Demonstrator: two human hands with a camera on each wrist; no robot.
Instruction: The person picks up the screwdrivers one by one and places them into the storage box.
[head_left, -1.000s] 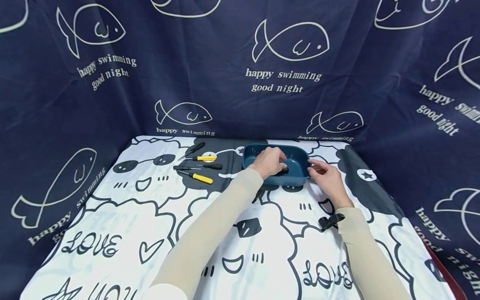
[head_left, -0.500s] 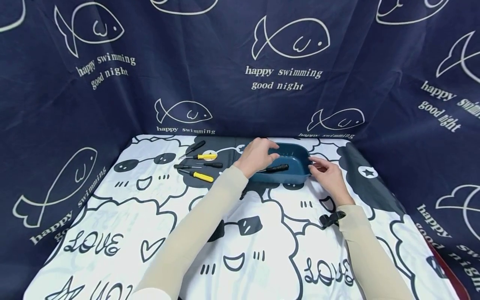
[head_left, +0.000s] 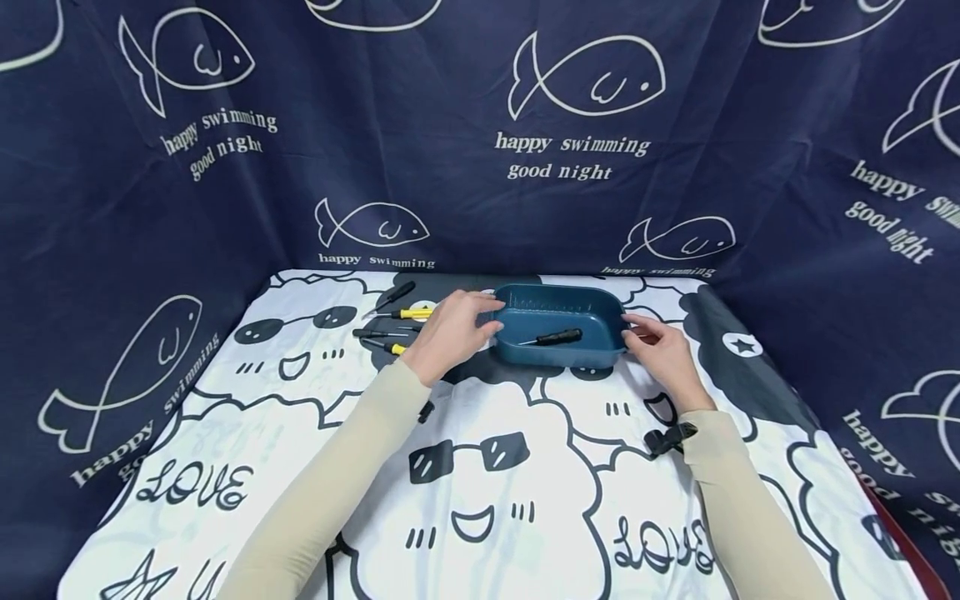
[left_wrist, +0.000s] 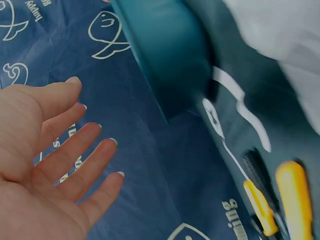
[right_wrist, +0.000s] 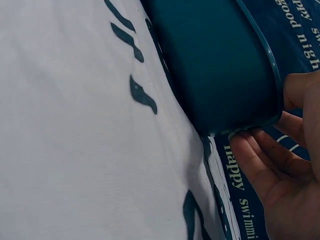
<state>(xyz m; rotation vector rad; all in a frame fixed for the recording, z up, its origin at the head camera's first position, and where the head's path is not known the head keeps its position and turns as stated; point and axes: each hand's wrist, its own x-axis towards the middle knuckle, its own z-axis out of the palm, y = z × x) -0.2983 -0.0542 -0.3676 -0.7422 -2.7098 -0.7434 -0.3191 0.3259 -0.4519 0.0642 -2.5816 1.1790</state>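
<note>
A teal plastic storage box stands at the back of the table. Inside it lies a screwdriver with a black handle, its shaft pointing left. My left hand is beside the box's left end, fingers spread and holding nothing. In the left wrist view, a gap shows between that hand and the box. At the other end, my right hand touches the box's outer wall with its fingertips. The right wrist view shows its fairly straight fingers against the box end and the thumb beside the rim.
Left of the box lie several screwdrivers, some with yellow handles and some with black ones. My left hand partly covers them in the head view. A patterned white cloth covers the table, and a dark blue fish-print curtain hangs behind.
My left hand has let go of the black screwdriver inside the box, then risen and moved left to the box's left end. My right hand has stayed at the right end.
</note>
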